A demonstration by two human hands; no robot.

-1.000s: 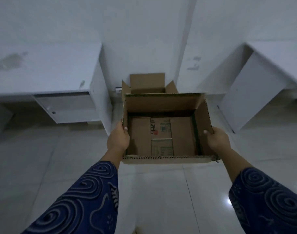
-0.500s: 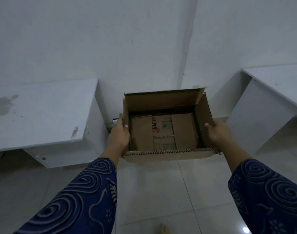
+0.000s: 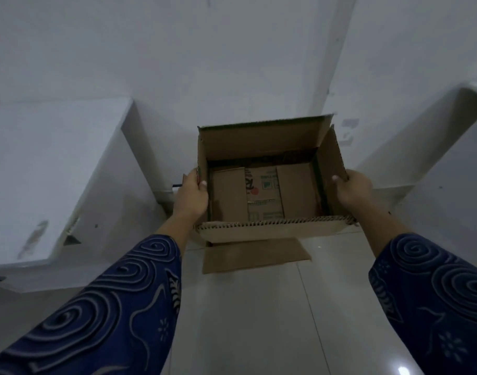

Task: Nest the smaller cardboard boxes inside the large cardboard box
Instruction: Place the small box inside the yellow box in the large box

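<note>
I hold an open brown cardboard box (image 3: 259, 147) in the air in front of me, its flaps up and its printed bottom flaps showing inside. My left hand (image 3: 191, 198) grips its left wall with the thumb inside. On the right wall sits my right hand (image 3: 352, 189), held the same way. Under the held box a flat cardboard flap (image 3: 256, 255) of another box lies on the floor. The rest of that lower box is hidden by the one I hold.
A white desk (image 3: 50, 171) stands at the left and another white desk (image 3: 448, 158) at the right, both against the white wall. Pale floor tiles (image 3: 259, 320) stretch between them toward me. The boxes sit in the gap between the desks.
I have moved closer to the wall. The held box has travelled forward over the box on the floor, which now shows only one flap. Both hands keep their grip.
</note>
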